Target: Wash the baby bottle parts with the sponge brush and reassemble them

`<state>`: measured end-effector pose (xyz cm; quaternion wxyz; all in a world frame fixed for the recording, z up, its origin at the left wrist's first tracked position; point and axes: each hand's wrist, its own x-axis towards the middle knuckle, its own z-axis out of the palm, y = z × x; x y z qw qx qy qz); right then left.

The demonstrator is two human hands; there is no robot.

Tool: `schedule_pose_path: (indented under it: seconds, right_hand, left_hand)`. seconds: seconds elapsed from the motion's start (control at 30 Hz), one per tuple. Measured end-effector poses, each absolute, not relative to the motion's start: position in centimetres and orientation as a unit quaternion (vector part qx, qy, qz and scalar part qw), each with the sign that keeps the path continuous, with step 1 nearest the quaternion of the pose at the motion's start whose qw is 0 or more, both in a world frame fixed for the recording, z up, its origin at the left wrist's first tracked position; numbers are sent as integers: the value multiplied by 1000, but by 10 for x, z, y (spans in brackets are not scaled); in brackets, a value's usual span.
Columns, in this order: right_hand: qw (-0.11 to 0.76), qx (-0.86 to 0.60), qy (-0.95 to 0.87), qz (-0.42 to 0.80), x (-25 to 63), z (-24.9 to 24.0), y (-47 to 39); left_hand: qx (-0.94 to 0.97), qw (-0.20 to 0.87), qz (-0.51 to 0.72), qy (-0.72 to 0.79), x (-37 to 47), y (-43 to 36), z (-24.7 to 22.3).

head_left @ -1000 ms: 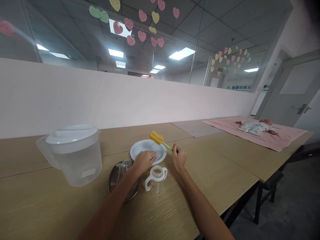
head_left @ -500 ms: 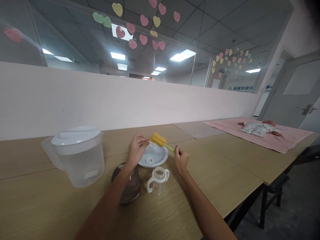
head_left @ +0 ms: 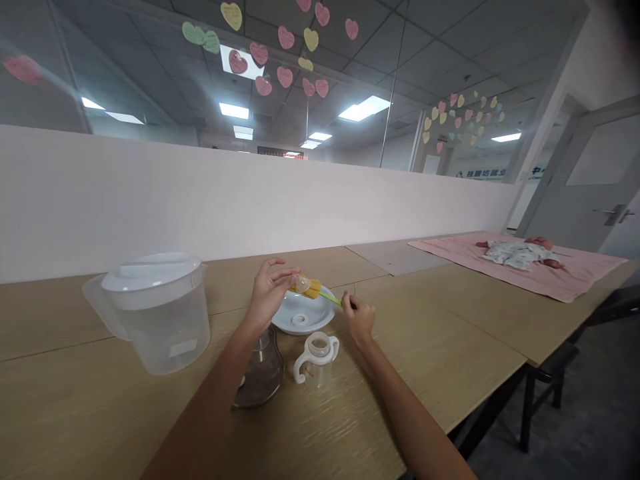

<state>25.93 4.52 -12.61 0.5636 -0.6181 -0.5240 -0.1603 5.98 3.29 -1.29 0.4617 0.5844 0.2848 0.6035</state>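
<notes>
Head view, brush (head_left: pixel 321 292) slantwise, sponge end (head_left: pixel 313 288) left

head-worn view, looking forward and down over both hands (head_left: pixel 310 300).

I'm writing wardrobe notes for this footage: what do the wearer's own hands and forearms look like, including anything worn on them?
Left grip and right grip are ungloved hands. No sleeve, watch or bracelet shows on either forearm. Nails are too small to judge.

A doll (head_left: pixel 520 254) lies on a pink cloth (head_left: pixel 590 277) near a door (head_left: pixel 595 180).
</notes>
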Motion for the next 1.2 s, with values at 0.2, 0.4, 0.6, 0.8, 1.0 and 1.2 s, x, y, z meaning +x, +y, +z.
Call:
schedule_pose_path:
  seconds: [0.2,0.4,0.6,0.8,1.0,1.2]
  right_hand:
    - [568,-616,-526,-146,259,-126,45]
    - [550,-630,-519,-176,260,-127,46]
    - [554,-621,-525,-181,259,-127,44]
    - [552,-619,-527,-186,257,-125,41]
    - [551,-625,-523,-180,257,-124,41]
    - [560,-617,-532,-154,257,-123,40]
  left_hand:
    - [582,394,633,325,55,38,-15]
    - [554,403,657,316,53,36,-14]
    - [601,331,648,331,53,42,-20]
    - [652,210,629,368,49,45,-23]
    - [671,140,600,413,46,41,-19]
    - [697,104,578,412,45,39,-15]
